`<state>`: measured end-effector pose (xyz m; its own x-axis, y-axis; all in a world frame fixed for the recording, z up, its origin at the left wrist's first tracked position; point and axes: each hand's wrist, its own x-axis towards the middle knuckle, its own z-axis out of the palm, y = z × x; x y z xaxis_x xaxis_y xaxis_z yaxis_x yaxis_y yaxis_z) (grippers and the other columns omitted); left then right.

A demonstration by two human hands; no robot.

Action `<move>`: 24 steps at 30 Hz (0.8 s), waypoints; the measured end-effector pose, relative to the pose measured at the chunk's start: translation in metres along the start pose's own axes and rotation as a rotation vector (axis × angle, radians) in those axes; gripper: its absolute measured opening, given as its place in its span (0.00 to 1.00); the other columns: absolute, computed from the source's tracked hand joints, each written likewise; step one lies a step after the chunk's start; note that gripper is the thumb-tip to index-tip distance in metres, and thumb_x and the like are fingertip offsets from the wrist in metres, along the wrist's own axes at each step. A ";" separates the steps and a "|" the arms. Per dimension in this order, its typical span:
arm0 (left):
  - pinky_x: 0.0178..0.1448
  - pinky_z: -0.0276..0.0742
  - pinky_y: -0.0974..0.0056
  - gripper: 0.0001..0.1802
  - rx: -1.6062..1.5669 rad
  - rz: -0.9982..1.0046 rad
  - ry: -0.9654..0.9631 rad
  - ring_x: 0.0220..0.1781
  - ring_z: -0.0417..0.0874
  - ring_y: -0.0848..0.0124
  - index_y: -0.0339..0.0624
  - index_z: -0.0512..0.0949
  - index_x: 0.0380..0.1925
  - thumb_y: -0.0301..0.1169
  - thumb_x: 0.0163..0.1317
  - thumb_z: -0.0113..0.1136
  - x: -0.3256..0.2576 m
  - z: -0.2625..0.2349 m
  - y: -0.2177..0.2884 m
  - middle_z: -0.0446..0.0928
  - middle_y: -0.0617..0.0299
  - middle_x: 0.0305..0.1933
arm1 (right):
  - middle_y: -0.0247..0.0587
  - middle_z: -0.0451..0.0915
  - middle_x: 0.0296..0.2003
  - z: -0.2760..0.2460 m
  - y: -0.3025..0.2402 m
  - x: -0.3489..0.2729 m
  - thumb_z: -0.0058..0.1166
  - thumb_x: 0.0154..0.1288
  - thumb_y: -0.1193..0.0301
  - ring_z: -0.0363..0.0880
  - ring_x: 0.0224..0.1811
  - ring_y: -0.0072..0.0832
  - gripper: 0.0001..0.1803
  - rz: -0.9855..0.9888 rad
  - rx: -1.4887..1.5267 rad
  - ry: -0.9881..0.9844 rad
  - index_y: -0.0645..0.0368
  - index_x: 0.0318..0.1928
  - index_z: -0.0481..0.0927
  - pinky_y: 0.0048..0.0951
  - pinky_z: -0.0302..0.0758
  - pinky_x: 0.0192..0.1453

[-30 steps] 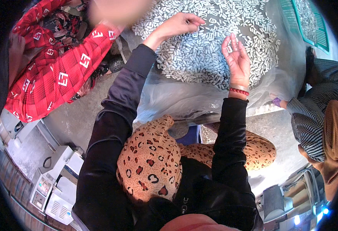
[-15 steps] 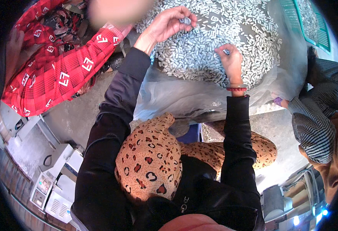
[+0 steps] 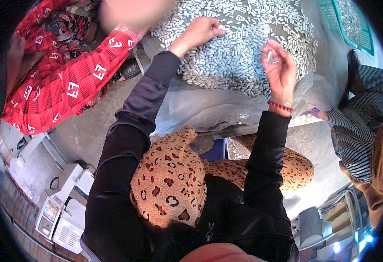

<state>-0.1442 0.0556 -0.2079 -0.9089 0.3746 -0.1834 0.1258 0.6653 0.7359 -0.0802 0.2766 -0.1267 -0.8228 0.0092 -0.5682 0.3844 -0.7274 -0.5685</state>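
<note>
- left hand (image 3: 200,31): fingers curled, pinching into pile of small white parts (image 3: 239,56)
- right hand (image 3: 279,65): palm up, half open, few white pieces (image 3: 270,56) at fingertips
- clear plastic sheet (image 3: 209,109) under both hands

Heap of small white oblong pieces (image 3: 235,65), lying loose and many layers deep on a clear plastic sheet (image 3: 200,113) that draped over the heap's near edge. The pieces (each a short, pale, capsule-like bar) pointed every which way. A few were pinched in the raised right hand (image 3: 278,65); the left hand (image 3: 202,31) rested on the heap's far part.
</note>
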 end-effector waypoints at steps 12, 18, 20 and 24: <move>0.43 0.73 0.70 0.16 -1.156 -0.048 -0.315 0.39 0.75 0.76 0.33 0.76 0.41 0.33 0.55 0.57 0.000 -0.045 0.014 0.75 0.59 0.40 | 0.47 0.78 0.23 -0.021 0.057 0.084 0.60 0.50 0.62 0.78 0.27 0.41 0.11 -0.555 -1.747 0.038 0.55 0.30 0.79 0.37 0.73 0.30; 0.47 0.71 0.57 0.19 0.219 0.384 0.031 0.43 0.76 0.56 0.45 0.77 0.41 0.36 0.46 0.65 0.024 0.001 -0.026 0.74 0.53 0.38 | 0.39 0.71 0.28 -0.021 0.008 0.035 0.47 0.57 0.75 0.69 0.28 0.26 0.05 -0.011 0.001 -0.311 0.63 0.33 0.72 0.19 0.62 0.23; 0.48 0.71 0.56 0.19 0.268 0.319 -0.067 0.44 0.76 0.56 0.42 0.77 0.38 0.35 0.45 0.66 0.027 0.009 -0.035 0.74 0.54 0.39 | 0.36 0.69 0.24 -0.018 -0.001 0.010 0.43 0.57 0.76 0.69 0.25 0.25 0.06 0.017 -0.049 -0.205 0.64 0.35 0.71 0.19 0.62 0.22; 0.43 0.71 0.60 0.13 0.182 0.265 -0.117 0.41 0.76 0.60 0.42 0.77 0.34 0.35 0.50 0.63 0.028 -0.005 -0.016 0.74 0.55 0.34 | 0.33 0.70 0.15 -0.051 0.009 0.008 0.50 0.55 0.73 0.67 0.13 0.28 0.10 0.118 -0.651 -0.204 0.59 0.40 0.75 0.24 0.63 0.17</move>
<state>-0.1736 0.0521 -0.2220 -0.7849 0.6142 -0.0824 0.4297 0.6352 0.6418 -0.0623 0.3052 -0.1664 -0.7978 -0.2202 -0.5613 0.5967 -0.1550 -0.7874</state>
